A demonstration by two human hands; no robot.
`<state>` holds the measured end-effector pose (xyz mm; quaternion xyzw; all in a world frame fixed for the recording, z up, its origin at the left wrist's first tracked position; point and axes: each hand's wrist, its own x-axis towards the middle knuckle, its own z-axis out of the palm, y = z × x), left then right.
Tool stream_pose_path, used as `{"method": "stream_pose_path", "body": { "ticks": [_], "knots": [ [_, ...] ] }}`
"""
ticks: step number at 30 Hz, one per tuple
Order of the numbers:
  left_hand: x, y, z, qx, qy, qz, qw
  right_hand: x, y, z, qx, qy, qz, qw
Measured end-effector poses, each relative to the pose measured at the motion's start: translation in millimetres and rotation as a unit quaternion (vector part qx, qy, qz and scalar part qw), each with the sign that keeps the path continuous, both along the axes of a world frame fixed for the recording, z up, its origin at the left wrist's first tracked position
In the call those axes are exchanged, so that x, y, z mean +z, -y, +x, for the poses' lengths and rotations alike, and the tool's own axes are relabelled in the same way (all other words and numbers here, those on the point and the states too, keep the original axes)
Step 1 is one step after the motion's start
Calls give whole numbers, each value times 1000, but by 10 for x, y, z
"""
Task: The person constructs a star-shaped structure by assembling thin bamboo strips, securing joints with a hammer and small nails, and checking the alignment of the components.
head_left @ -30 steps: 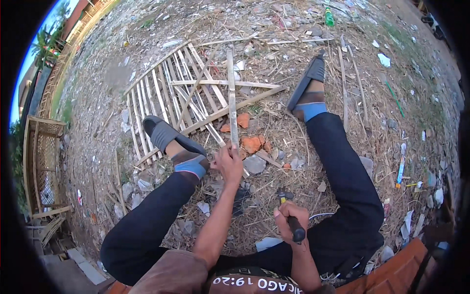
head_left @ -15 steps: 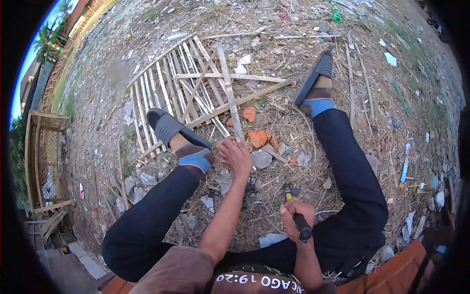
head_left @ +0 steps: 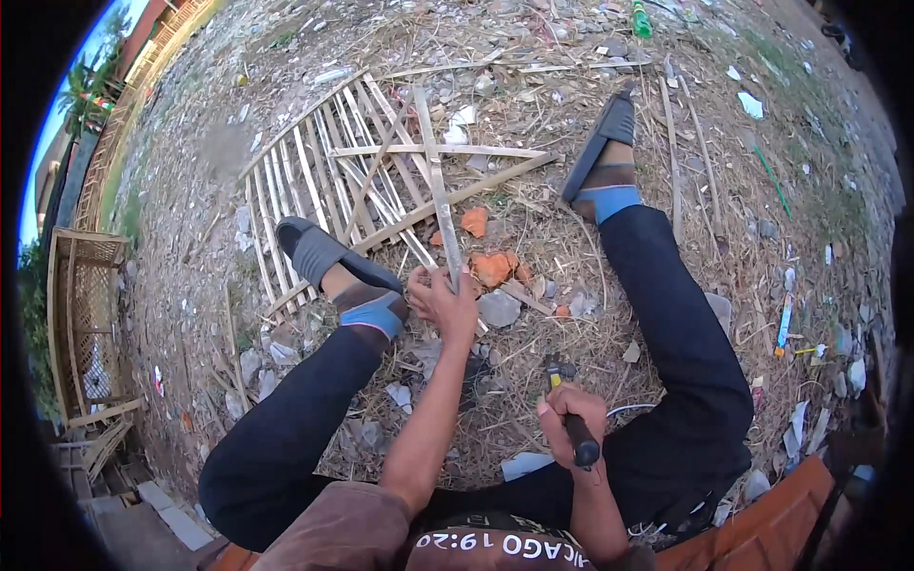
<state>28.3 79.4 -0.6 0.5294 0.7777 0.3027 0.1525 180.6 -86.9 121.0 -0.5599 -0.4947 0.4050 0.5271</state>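
Note:
My left hand is closed around the near end of a long flat wooden slat, thumb on its right side. The slat points away from me and lies across a frame of thin wooden strips on the ground. Two crossing strips rest on that frame, one of them running level toward the right. In my right hand is a hammer, gripped by its black and yellow handle. Its dark head is turned away from me, low over the dry grass.
My sandalled feet stand either side of the work. Orange brick pieces and a grey stone lie just beyond my left hand. Loose sticks lie past my right foot. A woven lattice panel stands at far left; a green bottle lies far off.
The whole view has shifted slightly left. My left hand's fingers have shifted a little at the slat's near end. The hammer stays in my right hand, almost unmoved.

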Motion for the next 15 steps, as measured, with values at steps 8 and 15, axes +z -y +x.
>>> {"method": "stream_pose_path", "body": {
  "ticks": [8,15],
  "knots": [
    [609,-222,461,-108,287,84,948,22,25,28,1,3,7,1000],
    [1460,-496,1619,-275,541,43,794,66,25,15,5,-13,-5,1000]
  ]
}}
